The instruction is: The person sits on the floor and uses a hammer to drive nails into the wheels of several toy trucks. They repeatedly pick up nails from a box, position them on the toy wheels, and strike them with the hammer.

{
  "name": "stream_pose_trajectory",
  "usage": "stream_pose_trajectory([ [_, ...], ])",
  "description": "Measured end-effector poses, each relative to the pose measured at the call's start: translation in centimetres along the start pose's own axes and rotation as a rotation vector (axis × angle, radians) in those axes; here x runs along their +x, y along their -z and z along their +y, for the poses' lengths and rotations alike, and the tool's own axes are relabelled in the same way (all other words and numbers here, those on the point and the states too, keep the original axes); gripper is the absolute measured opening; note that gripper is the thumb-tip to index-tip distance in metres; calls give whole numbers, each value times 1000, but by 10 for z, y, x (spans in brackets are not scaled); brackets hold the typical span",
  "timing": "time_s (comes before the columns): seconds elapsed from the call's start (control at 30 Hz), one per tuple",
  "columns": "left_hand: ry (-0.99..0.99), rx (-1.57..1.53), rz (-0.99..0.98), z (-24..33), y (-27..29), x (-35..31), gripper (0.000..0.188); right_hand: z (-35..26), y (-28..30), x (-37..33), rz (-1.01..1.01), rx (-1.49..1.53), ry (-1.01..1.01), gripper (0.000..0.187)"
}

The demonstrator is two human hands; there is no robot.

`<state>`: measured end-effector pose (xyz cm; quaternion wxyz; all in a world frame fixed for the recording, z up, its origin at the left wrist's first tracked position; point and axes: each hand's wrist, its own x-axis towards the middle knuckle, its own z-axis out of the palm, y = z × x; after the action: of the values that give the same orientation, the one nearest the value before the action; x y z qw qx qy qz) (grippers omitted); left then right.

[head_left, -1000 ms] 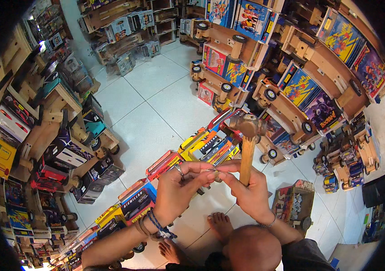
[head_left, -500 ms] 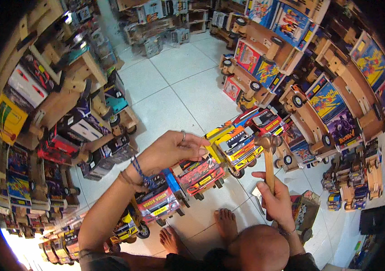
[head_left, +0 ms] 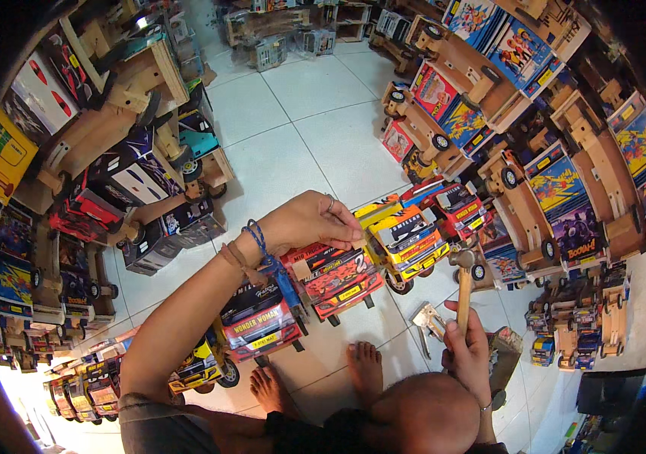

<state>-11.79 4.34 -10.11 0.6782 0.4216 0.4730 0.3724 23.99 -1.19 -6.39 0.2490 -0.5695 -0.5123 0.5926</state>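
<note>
My right hand (head_left: 468, 352) is closed round the wooden handle of a hammer (head_left: 463, 299), whose metal head points up beside the row of toy trucks. My left hand (head_left: 311, 223) pinches what looks like a small wooden piece (head_left: 357, 244) at the top of a red toy truck (head_left: 338, 286). Touching that truck's right side is a yellow toy truck (head_left: 414, 246). Farther right stands a smaller-looking red toy truck (head_left: 463, 214). A dark and red truck (head_left: 262, 325) sits left of my wrist, partly covered by my forearm.
Wooden toy trucks with printed sides are stacked on the left (head_left: 130, 185) and right (head_left: 557, 178). A metal tool (head_left: 429, 319) lies on the tiled floor (head_left: 292, 144) by my right hand. Bare feet (head_left: 366, 371) stand close below the trucks. Wrapped goods (head_left: 270, 49) line the far end.
The view has shifted slightly. My right hand and the hammer are a little lower, and the hammer head is now farther from the yellow truck. My left hand keeps its pinch.
</note>
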Motion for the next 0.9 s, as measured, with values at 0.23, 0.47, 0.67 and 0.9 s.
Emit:
stream_pose_trajectory([
  [0.23,20,47,48,4,-5,-3,30,-1,1,-1,-1,6,-39,34],
  [0.47,-12,83,65,-1,-8,-2,23,-7,3,-2,-50,6,-46,37],
  [0.67,-34,109,73,-3,-7,-2,23,-9,4,-2,-43,-18,-37,39],
  [0.9,-6,88,66,-3,-8,-2,27,-9,6,6,-102,-87,28,44],
])
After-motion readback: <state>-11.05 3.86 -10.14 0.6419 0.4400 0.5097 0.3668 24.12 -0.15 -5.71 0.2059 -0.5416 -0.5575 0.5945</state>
